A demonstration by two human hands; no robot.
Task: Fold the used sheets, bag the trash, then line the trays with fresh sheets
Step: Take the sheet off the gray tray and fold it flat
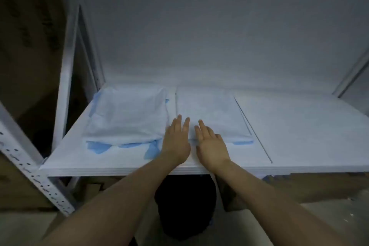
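On shelf (pixel 299 126): both hands' fingers (pixel 184 126) flat, pressing sheet (pixel 209 106).

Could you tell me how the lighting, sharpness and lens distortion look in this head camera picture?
Head view: dim, bluish light with no glare; soft overall, so both flat hands, left and right, look slightly smeared; wide-angle bending tilts the perforated grey metal rack post; the dark round shape below the white shelf is unreadable.

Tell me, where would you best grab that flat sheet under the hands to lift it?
Probably at its near edge, from the front. The flat sheet lies smooth on the shelf, and a blue corner shows there, giving fingers something to pinch. The left hand and right hand already rest open beside that edge.
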